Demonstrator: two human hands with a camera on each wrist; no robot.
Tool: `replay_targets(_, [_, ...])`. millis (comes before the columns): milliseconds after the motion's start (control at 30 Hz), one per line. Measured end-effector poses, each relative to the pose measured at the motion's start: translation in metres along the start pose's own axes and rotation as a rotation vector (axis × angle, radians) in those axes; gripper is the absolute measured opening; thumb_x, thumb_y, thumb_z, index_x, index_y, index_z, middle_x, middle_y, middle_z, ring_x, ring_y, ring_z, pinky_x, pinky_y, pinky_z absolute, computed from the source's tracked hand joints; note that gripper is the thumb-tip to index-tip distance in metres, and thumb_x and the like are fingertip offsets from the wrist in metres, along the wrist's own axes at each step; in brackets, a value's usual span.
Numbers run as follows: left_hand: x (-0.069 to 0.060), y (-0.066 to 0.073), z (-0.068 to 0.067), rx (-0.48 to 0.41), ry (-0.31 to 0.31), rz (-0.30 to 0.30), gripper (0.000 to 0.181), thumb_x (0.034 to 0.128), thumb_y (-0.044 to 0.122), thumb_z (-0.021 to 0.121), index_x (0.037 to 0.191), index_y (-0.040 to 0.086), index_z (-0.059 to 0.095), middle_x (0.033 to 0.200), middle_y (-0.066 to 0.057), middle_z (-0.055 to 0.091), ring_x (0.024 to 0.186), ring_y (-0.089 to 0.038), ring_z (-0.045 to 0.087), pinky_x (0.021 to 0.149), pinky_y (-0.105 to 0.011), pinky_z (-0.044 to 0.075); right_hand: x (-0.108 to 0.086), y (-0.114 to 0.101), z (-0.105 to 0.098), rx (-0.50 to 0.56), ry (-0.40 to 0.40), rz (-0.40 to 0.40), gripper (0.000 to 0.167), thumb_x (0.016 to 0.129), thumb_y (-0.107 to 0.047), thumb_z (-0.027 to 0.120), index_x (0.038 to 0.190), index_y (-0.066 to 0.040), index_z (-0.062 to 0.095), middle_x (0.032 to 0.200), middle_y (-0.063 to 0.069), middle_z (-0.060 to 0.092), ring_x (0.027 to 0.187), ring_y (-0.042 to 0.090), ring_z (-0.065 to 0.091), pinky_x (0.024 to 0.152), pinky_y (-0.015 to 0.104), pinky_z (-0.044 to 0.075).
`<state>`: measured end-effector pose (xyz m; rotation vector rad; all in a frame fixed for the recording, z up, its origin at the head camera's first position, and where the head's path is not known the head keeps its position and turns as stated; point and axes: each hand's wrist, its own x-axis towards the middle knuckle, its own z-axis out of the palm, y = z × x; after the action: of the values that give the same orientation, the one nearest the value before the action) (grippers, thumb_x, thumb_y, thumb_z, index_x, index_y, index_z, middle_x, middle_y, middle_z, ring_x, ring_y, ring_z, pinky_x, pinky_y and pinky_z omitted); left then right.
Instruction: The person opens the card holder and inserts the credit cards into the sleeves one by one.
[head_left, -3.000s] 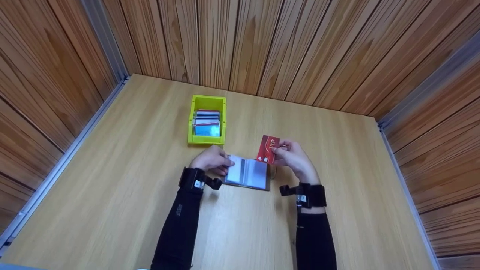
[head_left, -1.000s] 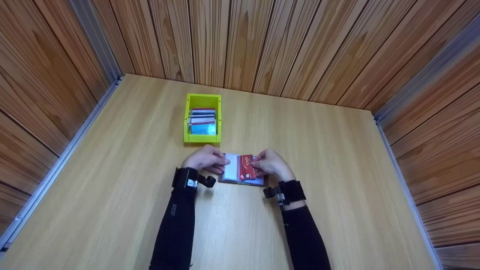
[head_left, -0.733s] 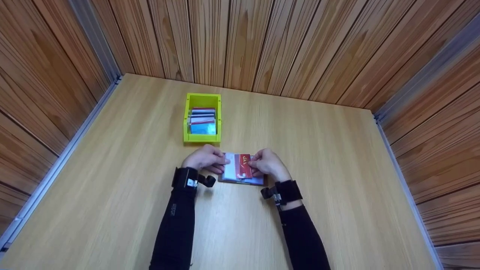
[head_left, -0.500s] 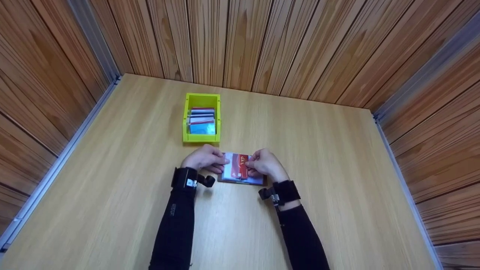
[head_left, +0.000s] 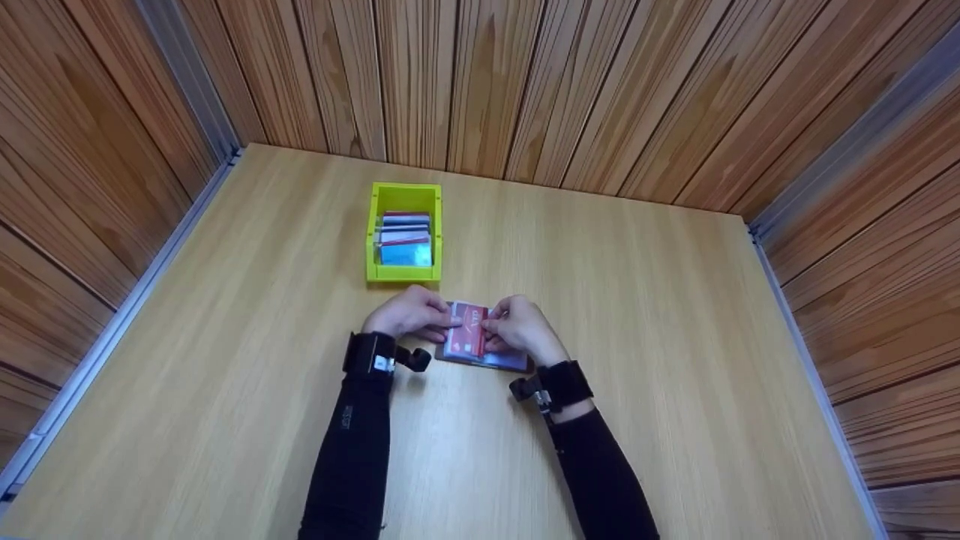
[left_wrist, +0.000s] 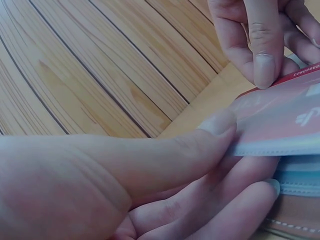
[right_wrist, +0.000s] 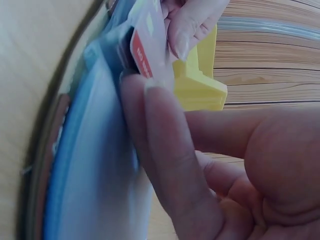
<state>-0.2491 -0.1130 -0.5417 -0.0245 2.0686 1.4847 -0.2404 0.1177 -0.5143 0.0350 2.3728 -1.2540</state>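
An open card holder with clear plastic sleeves and a brown cover lies on the table in the head view. Most of a red VIP card sits inside its left sleeve, and a strip along the card's right edge sticks out. My left hand pinches the sleeve's outer edge between thumb and fingers, as the left wrist view also shows. At the card's exposed edge, my right hand pinches with thumb and fingertips. In the right wrist view, fingertips touch that red edge beside the bluish sleeves.
A yellow-green bin holding several upright cards stands just beyond the left hand. The wooden table is bounded by wood-panelled walls at the back and both sides.
The right hand has brought the red card from above the holder's right side leftward and slid it into the left sleeve. The left hand keeps its hold on the sleeve's edge.
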Motion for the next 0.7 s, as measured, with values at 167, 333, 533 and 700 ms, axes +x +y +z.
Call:
replay_targets(167, [-0.0002,0.0007,-0.0002,0.019,-0.011,0.009,0.023,0.1015,0.015,0.077,0.121,0.003,0.077,0.116,-0.014,0.081,0.082,-0.014,0.08,0.081,-0.028,0.067,-0.0004,-0.0011,0.0003,0.015,0.01,0.001,0.011,0.101,-0.002,0.073,0.106,0.007,0.069,0.072,0.003,0.069,0.053,0.007,0.067,0.054,0.018,0.059])
replay_targets(333, [0.0016,0.0032,0.0011,0.053,-0.009,0.004,0.019,0.1013,0.017,0.078,0.117,0.006,0.079,0.113,-0.01,0.081,0.085,-0.015,0.08,0.082,-0.029,0.067,-0.0016,-0.0026,-0.0016,-0.014,0.025,-0.016,0.01,0.101,-0.001,0.073,0.106,0.006,0.069,0.07,0.004,0.07,0.054,0.009,0.069,0.054,0.02,0.06])
replay_targets(533, [0.0016,0.0051,0.0026,0.064,-0.001,-0.003,0.017,0.1007,0.017,0.079,0.114,0.007,0.079,0.108,-0.006,0.08,0.084,-0.014,0.079,0.08,-0.027,0.066,-0.0031,-0.0031,-0.0021,-0.023,0.004,-0.03,0.007,0.1,0.0,0.073,0.101,0.004,0.068,0.067,0.005,0.07,0.053,0.01,0.069,0.052,0.021,0.059])
replay_targets(700, [0.0028,0.0049,0.0045,0.053,0.008,0.015,0.018,0.1006,0.012,0.077,0.116,0.002,0.078,0.106,-0.006,0.078,0.082,-0.012,0.078,0.078,-0.026,0.066,-0.003,-0.0015,-0.0008,-0.031,0.009,-0.036,0.006,0.101,-0.003,0.072,0.1,0.001,0.067,0.068,0.004,0.072,0.051,0.009,0.067,0.05,0.021,0.057])
